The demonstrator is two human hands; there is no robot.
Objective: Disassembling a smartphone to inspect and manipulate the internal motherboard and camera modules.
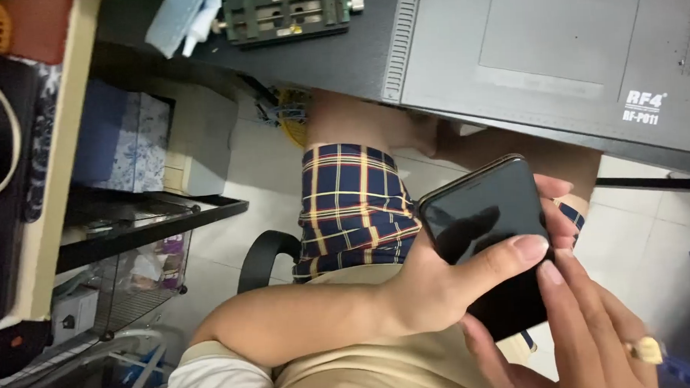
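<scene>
Nearest the camera, the right hand (595,338) comes in from the lower right, a gold ring (645,350) on one finger, its fingers stretched out and loosely open, the fingertips touching the lower part of a black smartphone (493,238). The left hand (455,278) is closed around that phone: the thumb lies across the dark glass and the other fingertips curl over the far edge on the right. The phone sits between the two hands, above the lap, screen up and unlit. Its long axis runs on a slant, the upper end tilted away from the left hand toward the counter, the lower end hidden behind the right hand's fingers.

Just beyond the left hand is a knee in plaid shorts (349,209), and beside the left forearm the black armrest of a chair (263,254). Below all this lies a pale tiled floor (641,237).

Farther off, above the phone, the dark counter (333,60) carries a grey work mat (561,45) and, well to the left of it, a green metal holding fixture (285,16) next to a pale blue cloth (182,20). Far left of the left hand, a shelf unit (132,224) holds a patterned blue box (121,140) and a wire basket (138,281) of small clutter.
</scene>
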